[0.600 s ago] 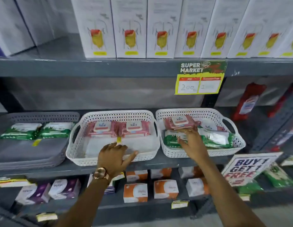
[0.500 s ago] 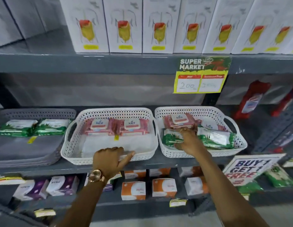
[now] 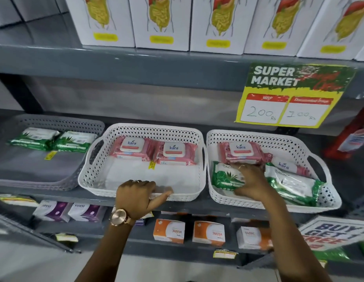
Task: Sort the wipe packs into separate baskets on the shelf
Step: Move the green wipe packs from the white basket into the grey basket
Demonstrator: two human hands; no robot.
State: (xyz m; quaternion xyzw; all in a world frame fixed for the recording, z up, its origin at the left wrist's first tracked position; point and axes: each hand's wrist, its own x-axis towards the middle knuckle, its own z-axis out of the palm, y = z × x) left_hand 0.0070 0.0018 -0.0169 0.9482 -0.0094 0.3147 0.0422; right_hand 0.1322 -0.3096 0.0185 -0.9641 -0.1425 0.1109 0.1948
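Taking the middle basket (image 3: pixel 89 176) as the landmark, the sort looks roughly half done. Inside it, against its back wall, two pink packs (image 3: pixel 154 151) lie side by side, and the rest of its floor is bare. To its left, the grey tray (image 3: pixel 34 180) holds two green packs (image 3: pixel 53 140) at the back, with nothing pink among them. To its right, touching it rim to rim, the right basket (image 3: pixel 323 176) is still mixed: a pink pack (image 3: pixel 241 151) sits at the back on top of the others, a second pink one (image 3: pixel 287 166) shows partly buried beside it, a green pack (image 3: pixel 223 176) lies at the front left, and another green one (image 3: pixel 295 186) lies across the front right. The left hand (image 3: pixel 137 197) rests on the middle basket's front rim, fingers (image 3: pixel 136 185) curled over the edge and thumb stretched along it, holding no pack. The right hand (image 3: pixel 251 180) is down in the right basket, its fingers spread half open over the near-left green pack and reaching the lower edge of the top pink one; I cannot tell which pack it is taking, or whether it has closed on either. By my reckoning, four packs remain: two pink for the middle basket, two green for the tray.
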